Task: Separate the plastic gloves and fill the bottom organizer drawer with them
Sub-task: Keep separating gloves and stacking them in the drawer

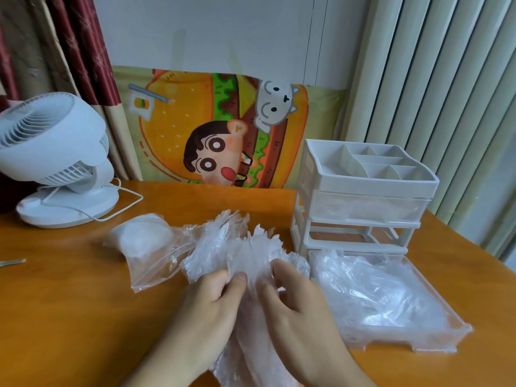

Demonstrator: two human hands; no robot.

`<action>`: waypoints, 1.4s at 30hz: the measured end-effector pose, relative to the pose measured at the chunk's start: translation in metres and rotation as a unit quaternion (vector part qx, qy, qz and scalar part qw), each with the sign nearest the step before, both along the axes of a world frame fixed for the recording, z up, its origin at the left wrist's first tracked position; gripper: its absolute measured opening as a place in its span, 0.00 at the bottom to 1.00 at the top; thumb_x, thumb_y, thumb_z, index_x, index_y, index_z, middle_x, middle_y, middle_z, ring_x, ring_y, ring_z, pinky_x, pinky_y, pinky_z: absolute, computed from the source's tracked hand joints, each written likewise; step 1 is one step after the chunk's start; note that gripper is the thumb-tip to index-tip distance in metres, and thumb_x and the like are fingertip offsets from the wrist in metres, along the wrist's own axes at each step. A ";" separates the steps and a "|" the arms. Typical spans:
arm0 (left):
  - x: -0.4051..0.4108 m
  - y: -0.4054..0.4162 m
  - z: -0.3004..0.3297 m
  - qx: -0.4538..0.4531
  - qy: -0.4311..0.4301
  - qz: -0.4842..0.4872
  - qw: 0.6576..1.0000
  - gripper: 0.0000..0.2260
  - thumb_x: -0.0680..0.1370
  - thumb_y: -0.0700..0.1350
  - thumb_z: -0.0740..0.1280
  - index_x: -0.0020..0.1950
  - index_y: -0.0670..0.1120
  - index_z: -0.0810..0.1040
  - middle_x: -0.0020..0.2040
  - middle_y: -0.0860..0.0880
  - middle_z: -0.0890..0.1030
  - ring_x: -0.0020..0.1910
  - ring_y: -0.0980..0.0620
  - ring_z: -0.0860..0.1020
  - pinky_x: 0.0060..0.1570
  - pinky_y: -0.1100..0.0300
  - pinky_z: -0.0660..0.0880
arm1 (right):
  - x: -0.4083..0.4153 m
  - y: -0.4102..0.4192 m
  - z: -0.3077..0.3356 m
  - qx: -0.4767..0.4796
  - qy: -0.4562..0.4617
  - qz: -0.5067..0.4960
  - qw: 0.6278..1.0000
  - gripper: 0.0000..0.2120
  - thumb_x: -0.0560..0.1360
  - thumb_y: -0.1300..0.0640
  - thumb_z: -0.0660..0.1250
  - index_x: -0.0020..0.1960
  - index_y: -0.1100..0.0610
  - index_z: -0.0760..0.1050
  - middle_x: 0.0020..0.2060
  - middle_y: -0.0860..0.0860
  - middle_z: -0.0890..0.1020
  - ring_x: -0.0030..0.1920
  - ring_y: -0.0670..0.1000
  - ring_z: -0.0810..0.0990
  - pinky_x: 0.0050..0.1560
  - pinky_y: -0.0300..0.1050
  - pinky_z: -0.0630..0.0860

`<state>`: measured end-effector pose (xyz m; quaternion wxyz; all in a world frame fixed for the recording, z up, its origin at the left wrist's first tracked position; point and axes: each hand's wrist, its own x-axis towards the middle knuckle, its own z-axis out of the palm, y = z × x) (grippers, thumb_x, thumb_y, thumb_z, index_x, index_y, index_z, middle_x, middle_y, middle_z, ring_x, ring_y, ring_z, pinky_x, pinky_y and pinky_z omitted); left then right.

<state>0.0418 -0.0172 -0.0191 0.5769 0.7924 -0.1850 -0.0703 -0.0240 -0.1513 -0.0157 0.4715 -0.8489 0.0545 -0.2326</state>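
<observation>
A stack of clear plastic gloves (245, 247) lies on the wooden table in front of me, fingers pointing away. My left hand (206, 305) and my right hand (296, 311) both pinch the thin plastic near the cuffs, thumbs against fingers. The bottom drawer (435, 342), clear, is pulled fully out and sits on the table to the right, with several loose gloves (377, 291) crumpled inside. The white organizer (360, 196) stands behind it, its lowest slot open.
A clear zip bag (150, 252) holding a white bundle lies left of the gloves. A white desk fan (55, 160) with its cord stands at the back left. A cartoon burger poster (223, 127) leans against the wall. Blinds hang at the right.
</observation>
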 end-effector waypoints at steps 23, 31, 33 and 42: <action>0.005 0.016 0.027 -0.303 0.156 0.016 0.940 0.13 0.80 0.45 0.69 0.65 0.50 0.82 0.57 0.48 0.87 0.58 0.44 0.85 0.60 0.42 0.78 | 0.003 -0.007 0.004 0.141 0.091 -0.066 0.984 0.18 0.76 0.50 0.75 0.61 0.44 0.71 0.57 0.43 0.78 0.52 0.36 0.78 0.48 0.31 0.76; 0.017 0.015 0.026 -0.368 0.209 0.006 0.906 0.20 0.77 0.45 0.73 0.69 0.46 0.80 0.59 0.45 0.86 0.59 0.40 0.84 0.58 0.46 0.81 | 0.005 -0.011 0.007 0.505 0.097 0.096 0.852 0.10 0.81 0.62 0.68 0.60 0.64 0.83 0.53 0.61 0.88 0.53 0.64 0.88 0.58 0.68 0.82; 0.026 0.011 0.027 -0.322 0.209 0.029 0.923 0.31 0.65 0.44 0.83 0.66 0.43 0.80 0.51 0.48 0.87 0.57 0.38 0.83 0.47 0.59 0.83 | 0.006 -0.013 0.004 0.413 0.085 0.059 0.905 0.12 0.81 0.67 0.66 0.49 0.58 0.86 0.42 0.57 0.87 0.41 0.56 0.87 0.42 0.51 0.84; 0.009 0.017 0.015 -0.264 0.187 -0.006 0.946 0.19 0.76 0.36 0.73 0.67 0.48 0.81 0.56 0.43 0.87 0.55 0.41 0.86 0.63 0.38 0.77 | 0.002 -0.016 0.003 0.202 0.044 0.051 0.977 0.14 0.81 0.62 0.69 0.62 0.48 0.82 0.53 0.43 0.88 0.56 0.44 0.86 0.59 0.46 0.82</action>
